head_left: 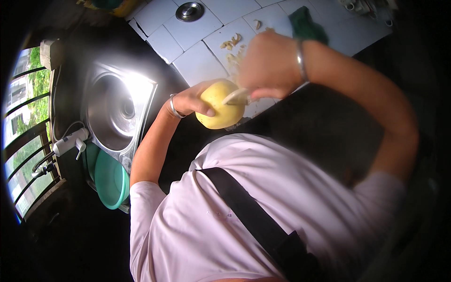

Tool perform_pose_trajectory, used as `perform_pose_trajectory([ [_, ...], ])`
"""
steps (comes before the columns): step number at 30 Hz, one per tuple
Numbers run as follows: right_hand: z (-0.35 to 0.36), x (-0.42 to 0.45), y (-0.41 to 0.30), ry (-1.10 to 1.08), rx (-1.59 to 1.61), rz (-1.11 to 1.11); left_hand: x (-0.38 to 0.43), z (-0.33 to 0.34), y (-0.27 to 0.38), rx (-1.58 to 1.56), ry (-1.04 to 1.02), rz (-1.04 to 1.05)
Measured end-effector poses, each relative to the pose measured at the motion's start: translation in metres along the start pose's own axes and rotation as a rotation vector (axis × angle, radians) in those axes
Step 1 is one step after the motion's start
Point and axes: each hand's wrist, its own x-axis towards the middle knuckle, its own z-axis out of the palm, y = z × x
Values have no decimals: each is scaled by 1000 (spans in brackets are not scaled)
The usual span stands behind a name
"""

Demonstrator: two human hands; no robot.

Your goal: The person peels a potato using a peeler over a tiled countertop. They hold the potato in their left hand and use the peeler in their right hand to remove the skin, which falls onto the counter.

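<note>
My left hand (190, 100) cradles a large, round, yellow fruit or vegetable (218, 102), its thumb across the near side. The skin looks smooth with a few small specks. My right hand (269, 65), blurred, is closed around a pale hand tool (235, 97) that looks like a peeler. The tool's head lies against the right side of the yellow piece; its exact shape is smeared. Both are held in front of my body, by the edge of a white-tiled counter (195, 63). Brownish peel scraps (230, 42) lie on the tiles beyond my hands.
A round metal lid (190, 12) and a dark green cloth (306, 24) rest on the counter. To the left are a steel sink (105, 109), a white tap (72, 141) and a green plastic basin (111, 181). A barred window (30, 130) stands behind the tap.
</note>
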Motion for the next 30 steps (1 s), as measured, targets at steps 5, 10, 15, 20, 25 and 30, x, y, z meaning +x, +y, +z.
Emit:
perform_pose_trajectory([
  [5,24,-1,11,114,-4,-24,0,2,-8,-45,36,-11],
  [10,62,-21,49,265,-149,294,1,3,-2,-82,-20,131],
  [15,53,-32,32,414,126,484,-6,-8,0,-127,125,180],
  [20,37,-29,3,514,332,504,-7,-11,-3,-135,249,161],
  [25,40,-14,-8,545,218,372,1,-5,-6,-172,358,202],
  [30,70,-32,31,235,60,673,-6,-22,-20,-246,291,239],
])
